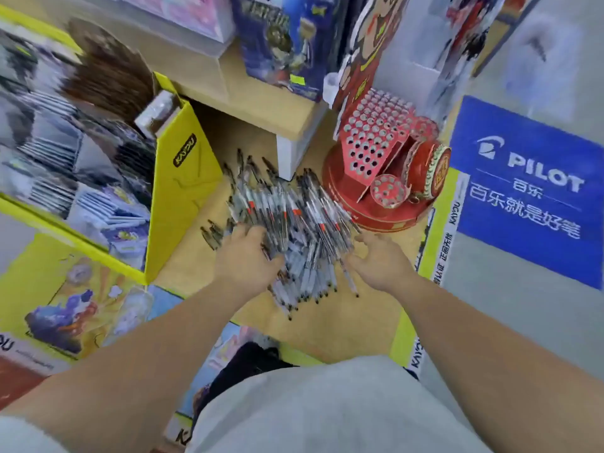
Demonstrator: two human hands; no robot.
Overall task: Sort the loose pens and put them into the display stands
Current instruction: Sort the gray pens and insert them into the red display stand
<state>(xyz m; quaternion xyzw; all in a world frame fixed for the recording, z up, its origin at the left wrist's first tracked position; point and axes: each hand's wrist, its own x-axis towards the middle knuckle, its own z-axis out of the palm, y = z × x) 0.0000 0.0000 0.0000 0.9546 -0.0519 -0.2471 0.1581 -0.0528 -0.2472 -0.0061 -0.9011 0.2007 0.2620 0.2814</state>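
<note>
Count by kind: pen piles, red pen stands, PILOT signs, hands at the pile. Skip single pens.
pile of loose pens: 1 (single pens too many and too blurred to count)
red display stand: 1
blue PILOT sign: 1
hands at the pile: 2 (left hand, right hand)
Total: 5

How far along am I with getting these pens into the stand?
Barely started. Done: nothing evident; holes in the red stand look empty. In hand: left hand and right hand rest on the pen pile. Left: sorting and slotting the whole pile.
</note>
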